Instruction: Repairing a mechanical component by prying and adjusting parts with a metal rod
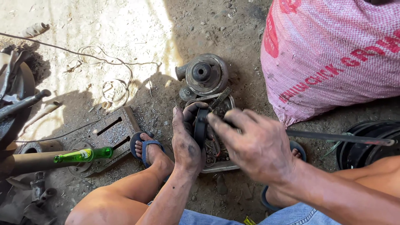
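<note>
Head view: the left hand [186,143] grips a dark ring-shaped part [200,125], held on edge above a shallow metal tray [221,166] of small parts on the dirt floor. The right hand [254,146] pinches the ring's upper rim. A round metal housing [205,74] lies just beyond the tray, a green glass bottle [83,155] off to the left.

The left hand [186,141] is reaching toward 12 o'clock, thumb up, fingers curling closed. The right hand [252,143] is coming in from 4 o'clock, fingers pinching, both forearms bare.
</note>
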